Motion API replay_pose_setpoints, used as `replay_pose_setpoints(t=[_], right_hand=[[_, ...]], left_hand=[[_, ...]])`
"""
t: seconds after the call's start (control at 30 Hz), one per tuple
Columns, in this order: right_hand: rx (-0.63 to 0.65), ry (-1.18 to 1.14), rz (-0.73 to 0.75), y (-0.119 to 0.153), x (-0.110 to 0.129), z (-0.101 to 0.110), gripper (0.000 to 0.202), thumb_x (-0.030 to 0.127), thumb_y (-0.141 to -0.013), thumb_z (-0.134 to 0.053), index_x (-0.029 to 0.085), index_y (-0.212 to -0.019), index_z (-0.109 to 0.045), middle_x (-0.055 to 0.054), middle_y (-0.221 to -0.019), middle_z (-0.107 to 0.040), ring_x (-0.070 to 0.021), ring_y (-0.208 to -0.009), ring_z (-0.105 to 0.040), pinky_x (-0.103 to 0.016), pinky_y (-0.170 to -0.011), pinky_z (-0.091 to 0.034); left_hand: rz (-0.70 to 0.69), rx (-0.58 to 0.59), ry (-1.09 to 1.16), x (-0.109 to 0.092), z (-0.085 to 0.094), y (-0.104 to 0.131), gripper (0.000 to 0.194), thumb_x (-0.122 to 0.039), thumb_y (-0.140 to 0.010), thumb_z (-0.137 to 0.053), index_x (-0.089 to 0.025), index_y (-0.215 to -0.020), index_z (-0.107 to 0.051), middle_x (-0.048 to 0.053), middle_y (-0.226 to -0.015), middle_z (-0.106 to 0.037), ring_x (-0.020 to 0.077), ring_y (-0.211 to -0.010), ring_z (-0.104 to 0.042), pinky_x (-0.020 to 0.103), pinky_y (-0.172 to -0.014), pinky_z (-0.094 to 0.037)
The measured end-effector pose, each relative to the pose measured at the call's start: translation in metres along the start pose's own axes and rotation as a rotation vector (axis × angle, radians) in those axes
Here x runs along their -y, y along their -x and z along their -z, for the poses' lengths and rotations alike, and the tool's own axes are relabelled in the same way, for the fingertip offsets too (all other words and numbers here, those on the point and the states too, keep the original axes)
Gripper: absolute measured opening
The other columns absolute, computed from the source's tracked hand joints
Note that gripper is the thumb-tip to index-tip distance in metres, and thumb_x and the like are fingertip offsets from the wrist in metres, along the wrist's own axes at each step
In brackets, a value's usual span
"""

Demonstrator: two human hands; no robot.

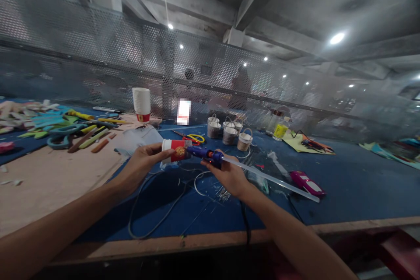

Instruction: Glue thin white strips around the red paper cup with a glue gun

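Note:
My left hand (pixel 149 159) grips a red and white paper cup (pixel 177 149), which lies on its side in the air above the blue table. In my right hand (pixel 229 175) is a blue hot glue gun (pixel 205 153), its nozzle against or very near the cup's side. A long clear glue stick (pixel 272 178) sticks out of the gun's back toward the right. Below my hands, a loop of cord (pixel 157 228) and thin wire pieces (pixel 223 193) lie on the table. Several small cord-wrapped buckets with handles (pixel 229 134) stand just beyond.
A stack of paper cups (pixel 141 103) stands at the back left. Yellow-handled scissors (pixel 196 139) lie behind the held cup. Large blue scissors (pixel 62 135) and coloured strips are at left. On the right are a magenta device (pixel 307 183) and a yellow-labelled bottle (pixel 281 129). Perforated metal panels (pixel 131 61) rise behind.

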State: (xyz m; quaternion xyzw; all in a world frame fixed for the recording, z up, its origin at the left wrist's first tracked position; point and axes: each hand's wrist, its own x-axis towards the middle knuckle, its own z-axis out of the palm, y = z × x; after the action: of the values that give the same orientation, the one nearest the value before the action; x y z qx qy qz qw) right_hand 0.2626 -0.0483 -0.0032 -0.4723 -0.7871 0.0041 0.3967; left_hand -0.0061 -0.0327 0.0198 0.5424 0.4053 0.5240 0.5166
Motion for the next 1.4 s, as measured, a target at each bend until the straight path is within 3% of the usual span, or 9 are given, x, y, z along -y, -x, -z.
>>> replay_pose_setpoints(t=[0.4, 0.7, 0.97, 1.4], right_hand=[[-0.015, -0.007, -0.030, -0.002, 0.003, 0.004, 0.024, 0.048, -0.097, -0.071, 0.025, -0.103, -0.071, -0.004, -0.085, -0.076, -0.0245, -0.076, -0.073, -0.030, -0.067, -0.052], [-0.004, 0.063, -0.065, -0.003, 0.007, 0.006, 0.027, 0.049, -0.097, -0.070, 0.023, -0.101, -0.070, -0.006, -0.085, -0.077, -0.0276, -0.079, -0.075, -0.030, -0.066, -0.049], [-0.014, 0.011, -0.073, -0.003, 0.002, 0.005, 0.032, 0.053, -0.098, -0.068, 0.022, -0.104, -0.070, -0.006, -0.084, -0.076, -0.0259, -0.075, -0.072, -0.033, -0.068, -0.048], [0.004, -0.008, -0.118, -0.005, 0.000, 0.003, 0.037, 0.053, -0.098, -0.068, 0.021, -0.114, -0.075, -0.009, -0.100, -0.081, -0.0303, -0.093, -0.075, -0.039, -0.085, -0.054]], left_hand=[[-0.117, 0.004, -0.172, -0.003, 0.000, 0.004, 0.030, -0.046, -0.079, -0.086, -0.021, -0.096, -0.087, 0.008, -0.098, -0.086, 0.0309, -0.095, -0.076, 0.038, -0.084, -0.058], [-0.223, -0.022, -0.321, 0.006, 0.005, 0.000, 0.038, -0.052, -0.080, -0.084, -0.022, -0.102, -0.088, 0.008, -0.100, -0.086, 0.0346, -0.097, -0.076, 0.039, -0.083, -0.058], [-0.329, 0.016, -0.416, 0.006, 0.003, 0.003, 0.037, -0.051, -0.087, -0.079, -0.023, -0.109, -0.087, 0.007, -0.110, -0.086, 0.0362, -0.108, -0.076, 0.043, -0.098, -0.057], [-0.423, 0.008, -0.530, 0.006, 0.002, 0.005, 0.037, -0.050, -0.088, -0.076, -0.020, -0.108, -0.086, 0.009, -0.108, -0.086, 0.0351, -0.105, -0.077, 0.041, -0.096, -0.058]])
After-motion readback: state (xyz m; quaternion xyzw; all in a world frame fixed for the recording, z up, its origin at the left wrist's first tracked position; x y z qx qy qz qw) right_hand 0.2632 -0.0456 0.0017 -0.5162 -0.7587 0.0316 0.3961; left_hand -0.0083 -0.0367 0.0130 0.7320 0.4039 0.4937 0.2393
